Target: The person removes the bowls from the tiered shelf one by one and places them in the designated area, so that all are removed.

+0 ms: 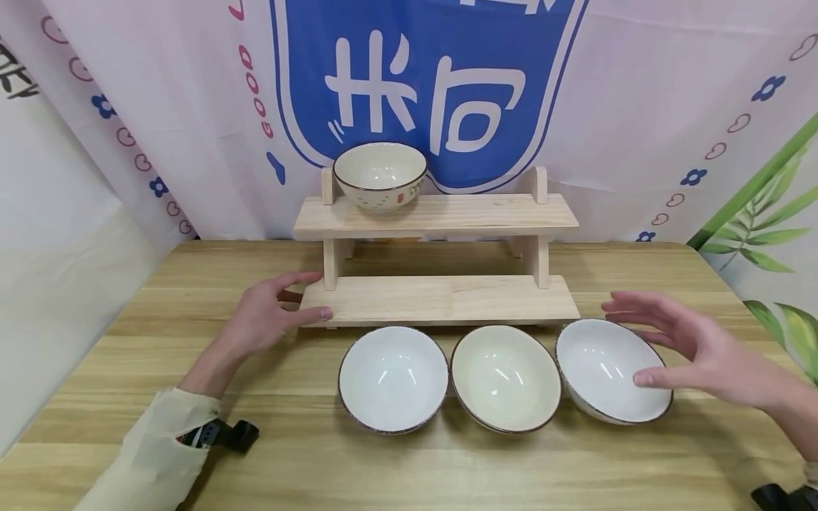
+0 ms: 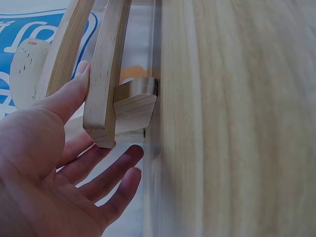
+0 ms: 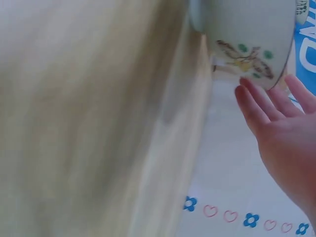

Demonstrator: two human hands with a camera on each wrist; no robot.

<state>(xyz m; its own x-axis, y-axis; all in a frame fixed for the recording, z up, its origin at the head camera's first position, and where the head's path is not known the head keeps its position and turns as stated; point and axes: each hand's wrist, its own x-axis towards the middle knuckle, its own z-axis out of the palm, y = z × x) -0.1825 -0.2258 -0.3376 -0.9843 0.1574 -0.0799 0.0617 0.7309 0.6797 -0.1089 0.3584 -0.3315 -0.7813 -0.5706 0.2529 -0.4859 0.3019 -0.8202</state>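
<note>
A two-tier wooden rack [image 1: 441,301] stands at the back of the table. At the left end of its lower shelf, my left hand [image 1: 271,316] grips the board, thumb on the top face and some fingers at the underside, as the left wrist view shows. My right hand [image 1: 709,351] is at the rightmost white bowl [image 1: 607,369], fingers spread beyond its rim and thumb over its inside. In the right wrist view its fingertips are right at the wall of the patterned bowl [image 3: 252,44].
A cream bowl [image 1: 505,380] stands between the right bowl and another white bowl [image 1: 393,380], in a row before the rack. A speckled, flower-patterned bowl [image 1: 380,177] sits on the upper shelf's left part. A printed cloth [image 1: 211,128] hangs behind the wood-grain table [image 1: 287,454].
</note>
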